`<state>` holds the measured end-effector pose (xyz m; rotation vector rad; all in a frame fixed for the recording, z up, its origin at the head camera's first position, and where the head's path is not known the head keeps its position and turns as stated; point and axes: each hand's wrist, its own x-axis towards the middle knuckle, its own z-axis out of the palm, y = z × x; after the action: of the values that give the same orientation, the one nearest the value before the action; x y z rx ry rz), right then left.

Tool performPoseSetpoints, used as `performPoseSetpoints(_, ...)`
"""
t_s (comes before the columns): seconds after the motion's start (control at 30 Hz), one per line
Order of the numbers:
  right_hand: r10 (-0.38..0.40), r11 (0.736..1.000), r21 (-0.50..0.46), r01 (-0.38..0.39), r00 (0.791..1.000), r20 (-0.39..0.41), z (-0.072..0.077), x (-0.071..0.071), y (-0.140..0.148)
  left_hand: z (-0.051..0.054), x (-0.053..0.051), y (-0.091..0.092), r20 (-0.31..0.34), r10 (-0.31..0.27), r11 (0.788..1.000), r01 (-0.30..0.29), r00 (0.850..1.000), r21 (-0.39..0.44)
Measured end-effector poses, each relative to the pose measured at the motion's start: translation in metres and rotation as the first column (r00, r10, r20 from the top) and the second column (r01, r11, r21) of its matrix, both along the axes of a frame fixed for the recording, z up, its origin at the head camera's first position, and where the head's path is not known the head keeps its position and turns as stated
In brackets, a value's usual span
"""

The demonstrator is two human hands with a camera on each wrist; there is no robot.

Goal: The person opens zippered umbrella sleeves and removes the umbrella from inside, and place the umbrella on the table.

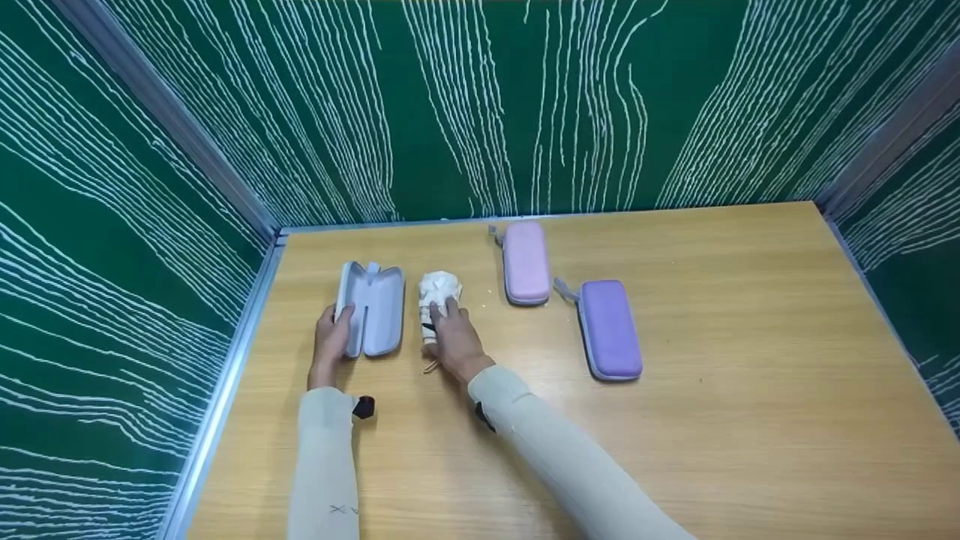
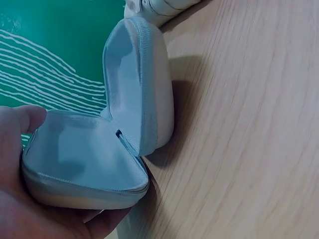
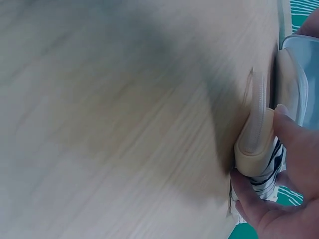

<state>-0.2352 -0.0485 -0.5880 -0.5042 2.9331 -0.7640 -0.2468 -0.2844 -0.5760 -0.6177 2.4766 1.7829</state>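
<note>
On the left of the table lies an unzipped pale grey-lavender hard case (image 1: 385, 315), spread into two halves with nothing in them. My left hand (image 1: 330, 341) grips its left half, thumb over the rim and fingers underneath, as the left wrist view shows. Just right of the case is a small folded umbrella (image 1: 439, 286), white with black stripes. My right hand (image 1: 459, 343) holds this umbrella from above. In the right wrist view, thumb and fingers pinch it close to its cream handle (image 3: 251, 162), which carries a strap. Part of the umbrella is hidden under the hand.
A pink zipped case (image 1: 526, 262) lies at the back, right of the umbrella. Further right and nearer is a purple zipped case (image 1: 611, 330). Green panels with white wavy lines (image 1: 450, 112) border the wooden table (image 1: 750, 412) at the back and sides.
</note>
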Motion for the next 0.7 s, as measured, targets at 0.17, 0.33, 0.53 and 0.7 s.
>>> performPoseSetpoints(0.17, -0.009, 1.000, -0.026, 0.009, 1.000, -0.028, -0.002, 0.002, 0.002, -0.002, 0.002, -0.001, -0.023, 0.039, 0.998, -0.040, 0.999, -0.045)
performPoseSetpoints(0.33, -0.004, 0.999, -0.053, 0.002, 0.999, -0.032, -0.004, 0.004, 0.005, -0.005, 0.006, -0.001, -0.019, 0.093, 0.982, -0.095, 0.996, -0.164)
performPoseSetpoints(0.53, 0.020, 0.998, -0.065, -0.018, 0.999, 0.031, -0.003, 0.004, 0.009, -0.005, 0.008, 0.001, -0.012, 0.154, 0.958, -0.152, 0.988, -0.242)
performPoseSetpoints(0.7, 0.039, 0.990, -0.139, -0.025, 0.994, 0.100, -0.001, 0.007, 0.017, -0.003, 0.013, 0.009, -0.066, 0.210, 0.934, -0.220, 0.976, -0.281)
